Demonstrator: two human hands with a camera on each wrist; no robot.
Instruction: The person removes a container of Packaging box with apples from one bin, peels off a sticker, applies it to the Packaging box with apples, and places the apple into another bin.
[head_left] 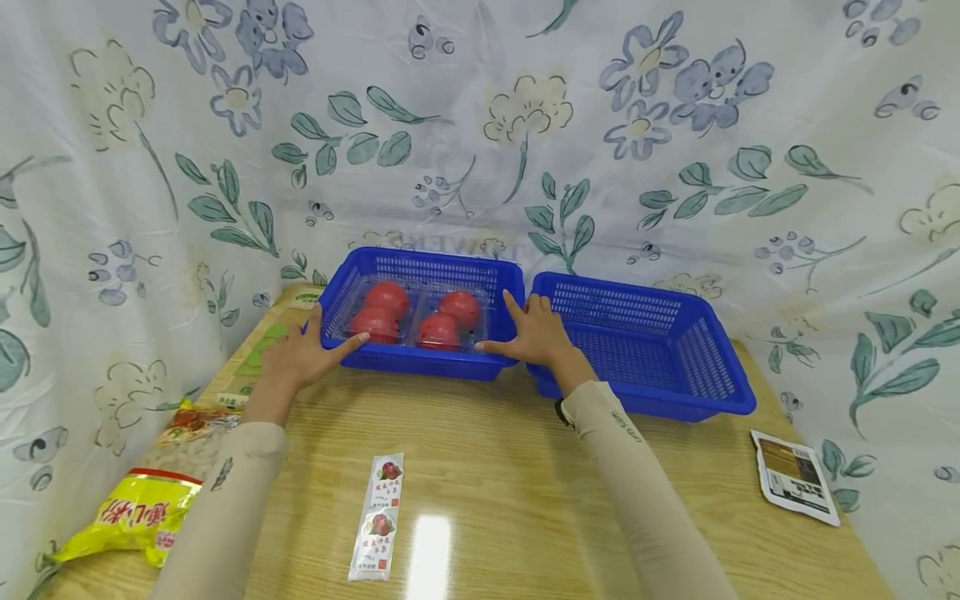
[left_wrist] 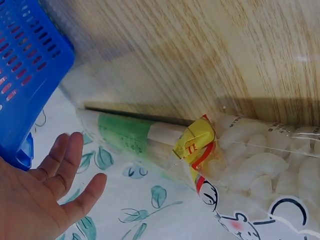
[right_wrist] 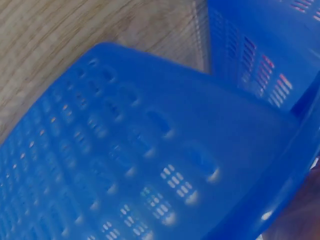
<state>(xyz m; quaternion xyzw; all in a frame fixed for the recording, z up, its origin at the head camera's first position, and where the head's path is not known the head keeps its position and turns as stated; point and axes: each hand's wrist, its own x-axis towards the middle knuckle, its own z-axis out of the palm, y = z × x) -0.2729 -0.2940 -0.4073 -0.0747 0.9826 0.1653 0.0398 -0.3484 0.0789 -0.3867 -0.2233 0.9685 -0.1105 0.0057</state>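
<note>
Two clear plastic boxes of red round fruit (head_left: 439, 330) sit side by side in the left blue basket (head_left: 420, 363). My left hand (head_left: 297, 357) is at this basket's left front corner, thumb over the rim; in the left wrist view its visible fingers (left_wrist: 70, 156) are extended outside the wall. At the right front corner is my right hand (head_left: 537, 335), its thumb stretched along the front rim and its index finger extended at the right edge. A second blue basket (head_left: 645, 404), with nothing in it, stands close on the right. The right wrist view shows mostly basket walls; only a blurred bit of hand appears.
A bag of macaroni (head_left: 150, 508) and a green packet (head_left: 262, 350) lie along the table's left edge. Nearer me is a strip of fruit-printed labels (head_left: 377, 517). At the right edge rests a white-bordered pouch (head_left: 795, 477). A floral curtain (head_left: 465, 125) hangs behind the baskets.
</note>
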